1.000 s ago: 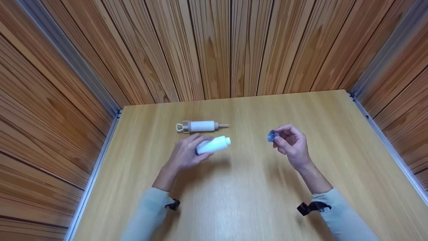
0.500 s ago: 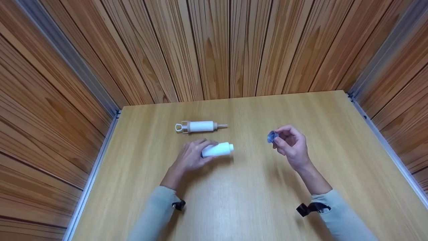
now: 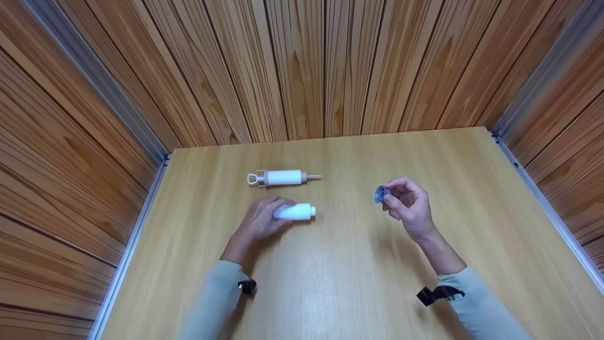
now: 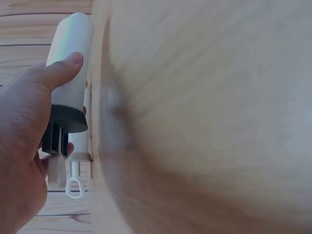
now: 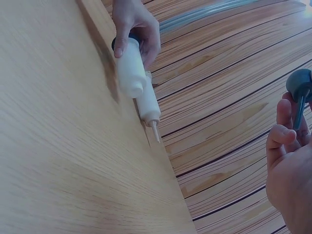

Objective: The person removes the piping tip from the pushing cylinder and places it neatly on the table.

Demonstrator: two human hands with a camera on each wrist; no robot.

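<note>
In the head view my left hand (image 3: pixel 261 218) grips a white cylinder (image 3: pixel 298 212) with a short narrower tip pointing right. Its other end, in the left wrist view, has a black flange (image 4: pixel 68 118) and a clear plunger-like end (image 4: pixel 57 170) by the palm. My right hand (image 3: pixel 411 210) pinches a small bluish-grey cup-shaped piece (image 3: pixel 381 194) between thumb and fingers, off the table. In the right wrist view this piece looks like a dark dome (image 5: pixel 298 84) with a thin stem. Whether the cylinder touches the table, I cannot tell.
Behind my left hand a white syringe-like tube (image 3: pixel 284 177) lies on the wooden table (image 3: pixel 339 283), nozzle to the right, ring handle to the left. Wood-plank walls (image 3: pixel 302 71) stand at the back and both sides, with metal rails (image 3: pixel 557 208) along the table's side edges.
My left hand and the cylinder shift right and toward me, then back left; the cylinder now lies more level. My right hand moves only slightly left. The tube on the table stays put.
</note>
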